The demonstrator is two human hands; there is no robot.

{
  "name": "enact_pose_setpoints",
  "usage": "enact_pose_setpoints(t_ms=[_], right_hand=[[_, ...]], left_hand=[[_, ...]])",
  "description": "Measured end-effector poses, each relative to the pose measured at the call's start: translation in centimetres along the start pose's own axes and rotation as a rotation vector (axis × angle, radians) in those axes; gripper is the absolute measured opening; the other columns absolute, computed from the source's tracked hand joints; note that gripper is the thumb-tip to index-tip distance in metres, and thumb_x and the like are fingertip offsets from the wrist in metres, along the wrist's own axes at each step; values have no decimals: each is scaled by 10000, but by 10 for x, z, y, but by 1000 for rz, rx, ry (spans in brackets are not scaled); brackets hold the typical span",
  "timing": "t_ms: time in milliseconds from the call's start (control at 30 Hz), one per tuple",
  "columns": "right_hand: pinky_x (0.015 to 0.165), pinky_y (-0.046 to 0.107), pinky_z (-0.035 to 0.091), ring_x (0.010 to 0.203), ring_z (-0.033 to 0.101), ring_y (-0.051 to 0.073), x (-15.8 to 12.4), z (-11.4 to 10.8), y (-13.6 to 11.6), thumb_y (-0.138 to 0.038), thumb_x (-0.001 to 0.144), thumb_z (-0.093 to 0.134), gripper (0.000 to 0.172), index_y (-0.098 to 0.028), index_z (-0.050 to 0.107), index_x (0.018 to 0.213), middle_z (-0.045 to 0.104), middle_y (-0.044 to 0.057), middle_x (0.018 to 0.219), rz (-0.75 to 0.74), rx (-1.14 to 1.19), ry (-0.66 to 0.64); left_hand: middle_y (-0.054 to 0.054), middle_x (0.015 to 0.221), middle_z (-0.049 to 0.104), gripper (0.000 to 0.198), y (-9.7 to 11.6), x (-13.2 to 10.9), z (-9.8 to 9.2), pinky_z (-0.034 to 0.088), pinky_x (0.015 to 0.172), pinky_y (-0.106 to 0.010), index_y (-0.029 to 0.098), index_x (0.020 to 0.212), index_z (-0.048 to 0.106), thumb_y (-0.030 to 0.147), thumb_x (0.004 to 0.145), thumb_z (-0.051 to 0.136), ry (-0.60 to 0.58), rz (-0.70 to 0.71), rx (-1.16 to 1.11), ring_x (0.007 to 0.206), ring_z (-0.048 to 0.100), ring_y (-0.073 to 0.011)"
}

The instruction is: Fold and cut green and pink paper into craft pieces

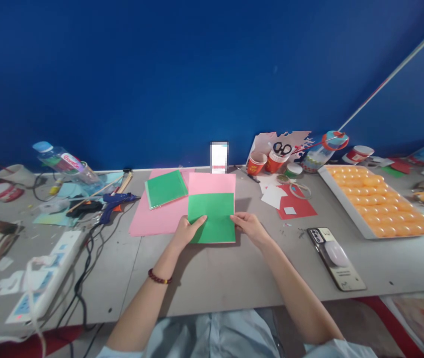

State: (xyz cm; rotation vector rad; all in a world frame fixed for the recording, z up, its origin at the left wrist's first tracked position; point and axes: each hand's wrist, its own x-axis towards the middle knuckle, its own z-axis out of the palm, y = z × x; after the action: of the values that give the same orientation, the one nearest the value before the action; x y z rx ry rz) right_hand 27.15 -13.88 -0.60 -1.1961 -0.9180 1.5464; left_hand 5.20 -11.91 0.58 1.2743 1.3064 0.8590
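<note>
- Both hands hold a green paper sheet (213, 223) squarely in front of the torso, at the centre of the clock used here.
- A pink paper sheet (212, 183) lies beneath it, its bare strip showing toward twelve o'clock; the pair seems slightly raised off the grey table (215, 286), though height is hard to judge from this angle.
- The left hand (187, 231), at eight o'clock, has its thumb flat on the green face and its other fingers tucked underneath, clamped on the layered sheets.
- The right hand (249, 226), at three o'clock, pinches the right edge between thumb and fingers.
- A beaded bracelet (159, 277) circles the left wrist.
- Toward ten o'clock, a packet of green paper (166, 189) rests on larger pink paper (140, 223).
- Farther out at nine to ten sits a blue hot glue gun (117, 200); a white power strip (60, 261) lies at eight.
- Between one and two stand red paper cups (255, 168), one holding black-handled scissors (282, 150).
- At three lie a red paper sheet (304, 209) and, beyond it, a shallow tray (347, 209) of orange balls (379, 199).
- A smartphone (349, 278) lies at four.
</note>
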Motion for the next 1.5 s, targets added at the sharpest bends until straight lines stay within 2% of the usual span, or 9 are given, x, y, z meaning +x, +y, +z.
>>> enact_pose_setpoints(t_ms=[133,267,333,433,533,667,800,1033,1500], right_hand=[[535,219,441,547,563,113,0,4,3,-509,604,760,364,-163,731,716,677,2,621,-34,-5,29],[557,222,455,576,579,117,0,3,6,-520,660,720,383,-172,741,818,691,5,679,0,-2,-63],[532,213,440,542,559,106,0,3,6,-531,666,710,383,-170,740,791,674,-8,632,7,-35,-87],[501,207,429,493,530,93,0,5,5,-540,653,712,380,-164,729,698,635,-28,545,-28,-71,-33],[536,220,484,546,593,114,-1,5,3,-533,653,720,378,-170,741,756,675,-12,610,-13,-20,-49],[539,246,550,604,677,162,-1,4,3,-491,642,756,357,-183,749,822,711,31,683,101,23,-72],[534,223,567,583,688,157,0,3,1,-435,638,781,305,-173,748,791,714,46,673,102,55,-39],[636,227,587,675,705,157,-3,2,-2,-436,637,784,357,-149,741,846,728,61,753,100,89,-83],[642,229,573,664,693,142,-2,0,-2,-462,630,785,408,-136,724,869,730,63,780,113,74,-109]], left_hand=[[-84,808,737,406,-7,4,0,537,653,-301,113,848,711,480,673,723,8,-14,-67,785,684,-260],[-91,805,736,427,-10,8,-1,538,661,-312,109,839,707,491,651,736,70,-55,-106,781,686,-264],[-87,796,735,418,-8,8,-1,536,657,-309,115,817,707,491,639,742,126,-71,-121,778,685,-261],[-75,739,729,393,-3,6,0,527,620,-298,123,761,705,486,619,753,154,-87,-104,744,681,-257],[-58,681,716,381,-1,5,1,517,594,-283,126,727,699,489,624,751,171,-75,-78,722,676,-250],[-52,702,723,396,-2,6,1,525,626,-283,124,764,709,497,636,743,224,-52,-88,765,680,-256],[-81,846,741,454,-8,8,0,544,712,-314,120,873,718,513,648,737,200,-54,-147,859,684,-273],[-109,1001,723,513,-11,11,1,533,859,-387,135,964,707,501,612,779,180,-78,-298,994,660,-290],[-106,954,733,523,-11,14,1,544,827,-404,143,939,711,480,553,820,165,-144,-401,933,682,-295]])
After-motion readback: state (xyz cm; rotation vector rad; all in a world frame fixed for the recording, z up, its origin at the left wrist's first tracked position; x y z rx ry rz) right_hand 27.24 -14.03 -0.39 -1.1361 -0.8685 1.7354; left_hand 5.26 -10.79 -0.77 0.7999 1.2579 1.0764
